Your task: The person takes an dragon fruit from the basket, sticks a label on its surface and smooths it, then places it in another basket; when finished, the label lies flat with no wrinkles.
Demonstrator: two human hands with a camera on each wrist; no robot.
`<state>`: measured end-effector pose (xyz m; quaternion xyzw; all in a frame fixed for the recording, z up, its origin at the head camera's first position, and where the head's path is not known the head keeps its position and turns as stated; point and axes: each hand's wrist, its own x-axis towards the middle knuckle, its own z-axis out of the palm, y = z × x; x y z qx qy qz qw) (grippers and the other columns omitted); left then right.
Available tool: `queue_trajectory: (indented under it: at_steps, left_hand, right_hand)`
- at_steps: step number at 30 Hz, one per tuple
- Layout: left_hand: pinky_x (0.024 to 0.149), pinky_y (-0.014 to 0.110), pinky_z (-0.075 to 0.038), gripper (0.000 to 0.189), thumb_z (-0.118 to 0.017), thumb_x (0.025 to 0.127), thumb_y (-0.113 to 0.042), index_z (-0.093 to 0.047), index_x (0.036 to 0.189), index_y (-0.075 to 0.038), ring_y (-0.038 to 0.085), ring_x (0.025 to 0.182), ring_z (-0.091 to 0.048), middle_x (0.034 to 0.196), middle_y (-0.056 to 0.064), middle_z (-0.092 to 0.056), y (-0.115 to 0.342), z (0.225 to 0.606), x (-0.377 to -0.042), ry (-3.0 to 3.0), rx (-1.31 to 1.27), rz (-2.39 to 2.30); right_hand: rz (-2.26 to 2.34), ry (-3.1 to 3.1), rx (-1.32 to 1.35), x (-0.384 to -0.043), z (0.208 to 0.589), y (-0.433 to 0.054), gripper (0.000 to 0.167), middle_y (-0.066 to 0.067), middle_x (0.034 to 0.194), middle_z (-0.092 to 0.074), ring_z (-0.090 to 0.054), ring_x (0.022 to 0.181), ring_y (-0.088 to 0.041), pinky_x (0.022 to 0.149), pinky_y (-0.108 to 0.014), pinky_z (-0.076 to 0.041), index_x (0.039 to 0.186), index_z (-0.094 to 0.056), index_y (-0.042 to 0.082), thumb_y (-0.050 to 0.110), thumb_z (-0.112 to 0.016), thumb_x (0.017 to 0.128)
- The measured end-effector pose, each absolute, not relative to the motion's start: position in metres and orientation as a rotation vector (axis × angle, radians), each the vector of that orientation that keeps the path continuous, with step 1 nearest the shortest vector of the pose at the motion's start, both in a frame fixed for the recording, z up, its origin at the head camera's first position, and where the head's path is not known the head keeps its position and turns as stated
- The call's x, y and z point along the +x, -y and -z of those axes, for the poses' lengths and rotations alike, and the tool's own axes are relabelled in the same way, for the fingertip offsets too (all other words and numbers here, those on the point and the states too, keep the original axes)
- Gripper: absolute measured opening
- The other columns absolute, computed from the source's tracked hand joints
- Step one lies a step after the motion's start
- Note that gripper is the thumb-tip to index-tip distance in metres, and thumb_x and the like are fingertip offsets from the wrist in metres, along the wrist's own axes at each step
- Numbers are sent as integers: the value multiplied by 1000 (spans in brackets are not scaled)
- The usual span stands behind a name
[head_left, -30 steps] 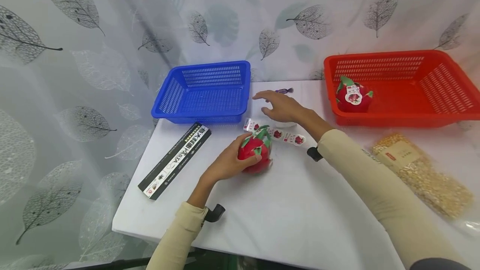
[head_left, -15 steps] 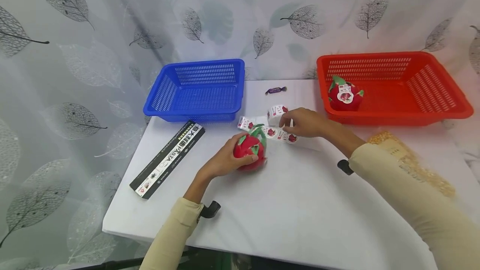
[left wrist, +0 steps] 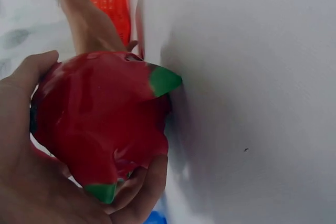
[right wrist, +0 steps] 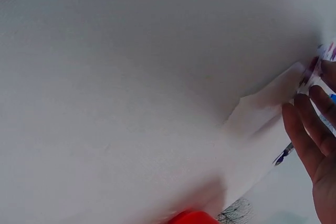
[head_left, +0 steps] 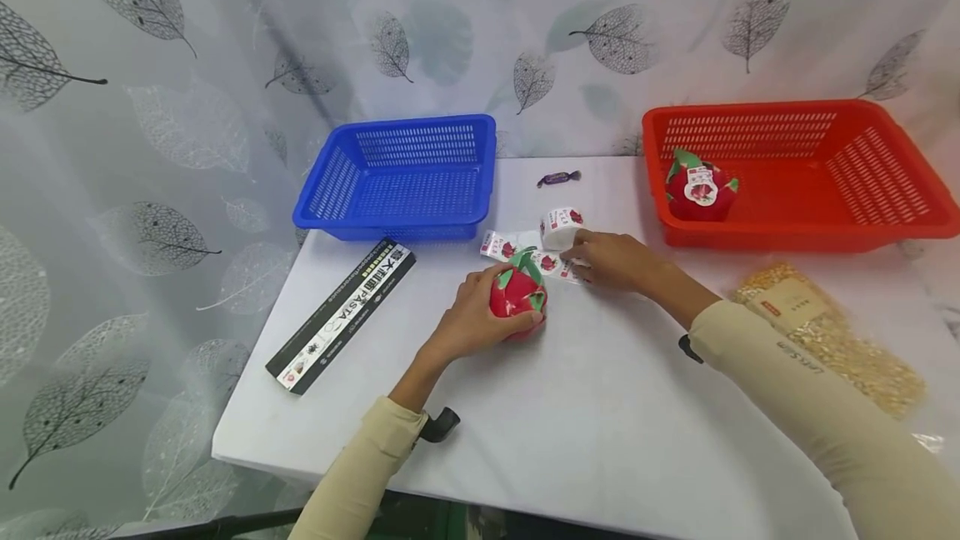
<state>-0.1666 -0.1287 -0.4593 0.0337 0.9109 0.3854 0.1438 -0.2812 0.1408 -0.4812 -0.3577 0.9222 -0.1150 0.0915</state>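
My left hand (head_left: 474, 317) grips a red dragon fruit (head_left: 517, 300) with green leaf tips, low over the white table. In the left wrist view, the fingers curl round the glossy dragon fruit (left wrist: 105, 114). My right hand (head_left: 617, 261) is at the right end of a strip of dragon fruit stickers (head_left: 550, 263). In the right wrist view, thumb and fingertips (right wrist: 300, 100) pinch the printed strip, and white backing paper (right wrist: 265, 103) lies beyond them. The sticker roll (head_left: 562, 223) stands just behind the strip.
A blue basket (head_left: 397, 232) stands back left; a red basket (head_left: 810, 238) at back right holds another dragon fruit (head_left: 701, 190) bearing a sticker. A pasta box (head_left: 341, 315) lies left, a purple wrapped candy (head_left: 559, 178) behind the roll, and a bag of yellow kernels (head_left: 832, 336) right.
My right hand has come down from over the sticker roll to the strip's right end, where its fingers have closed in. The left hand keeps holding the dragon fruit.
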Motion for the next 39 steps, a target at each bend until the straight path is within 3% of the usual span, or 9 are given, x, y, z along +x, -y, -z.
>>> queue_trajectory:
  at_steps: [13,19,23,26,31,35,39]
  left_hand:
    - [89,50,-63,97,-83,85,-52,-32,163,-28,31,140,-48,154,10,-42,126,458,-165,-2595,84,-1130]
    - [89,49,-63,95,-82,85,-53,-34,163,-29,31,139,-48,154,9,-42,125,460,-165,-2612,82,-1125]
    - [89,49,-63,93,-81,84,-54,-35,162,-30,31,137,-49,153,9,-43,124,460,-165,-2627,81,-1129]
    - [89,49,-63,93,-81,84,-55,-36,162,-30,30,136,-50,152,8,-44,124,460,-164,-2638,77,-1136]
    - [89,49,-63,93,-81,83,-56,-37,161,-30,30,136,-50,151,8,-45,124,459,-162,-2643,78,-1147]
    - [89,49,-63,94,-81,83,-57,-37,161,-30,29,135,-50,150,8,-46,124,459,-163,-2648,81,-1138]
    - [90,50,-63,92,-79,86,-57,-37,162,-27,30,136,-51,150,9,-47,127,458,-164,-2644,100,-1125]
  right_hand:
    - [439,-2829,-1158,-280,487,-143,31,-9,117,-71,-67,111,-27,88,-43,-63,117,-72,12,17,-86,89]
    - [473,-2810,-1129,-280,481,-143,28,-3,94,-75,-70,86,-21,80,-39,-62,115,-66,13,16,-83,93]
    - [479,-2797,-1077,-280,472,-144,28,-1,75,-67,-61,66,-18,71,-35,-58,118,-57,11,18,-75,98]
    - [516,-2756,-1008,-281,466,-144,28,0,70,-61,-56,61,-17,66,-33,-54,120,-49,11,22,-68,102]
    - [640,-2660,-909,-283,458,-146,25,-3,79,-64,-59,67,-19,67,-33,-52,120,-42,13,22,-61,106]
    - [718,-2621,-866,-282,456,-148,24,-10,105,-75,-72,91,-28,83,-44,-60,120,-43,14,24,-60,107]
    - [793,-2615,-843,-282,451,-147,25,-17,129,-72,-70,116,-37,96,-53,-60,122,-48,13,28,-61,107]
